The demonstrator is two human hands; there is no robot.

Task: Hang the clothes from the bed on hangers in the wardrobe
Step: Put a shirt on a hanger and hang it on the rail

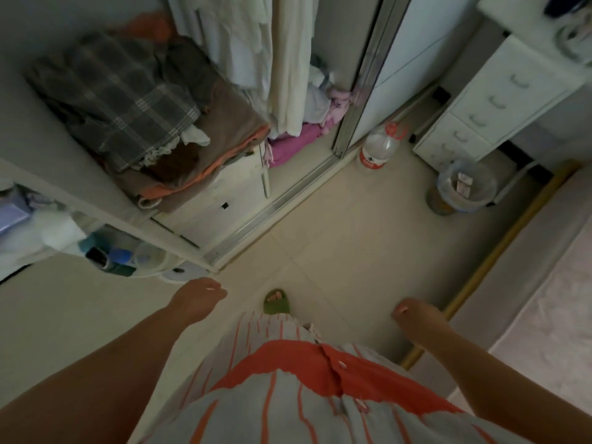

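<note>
Wardrobe [224, 200], open, well ahead and left of both sets of fingers; sliding-door track runs diagonally across floor beyond them. Inside: pale garments [253, 43] hanging from above, hangers themselves not visible. Folded stack on shelf unit, plaid piece [121, 94] on top, brown and orange layers under. Pink/purple heap [294, 136] on wardrobe floor, further right.

Bed [541, 315] along right edge of view, just beyond right fingers, yellow rail marking its side. Pale cover only in view; no loose clothes seen on visible part. Rest of bed out of frame.

White drawer unit [499, 100] far ahead-right. Clear bin [464, 187] and water bottle [381, 145] on floor betw. drawers and wardrobe, well apart from fingers.

Left hand [198, 299]: low, fingers loosely bent, empty, nearest wardrobe corner. Right hand [413, 318]: low, fingers loosely curled, empty, nearest bed rail. Green slipper [277, 302] betw. the two.

Assessment: nothing carried, so likely betw. items, i.e. heading to fetch next garment. Progress cannot be judged; clothes on bed not in view. Next move req. turn right to bed, pick up one garment, then hanger from rail above, thread shoulders, hook on.
</note>
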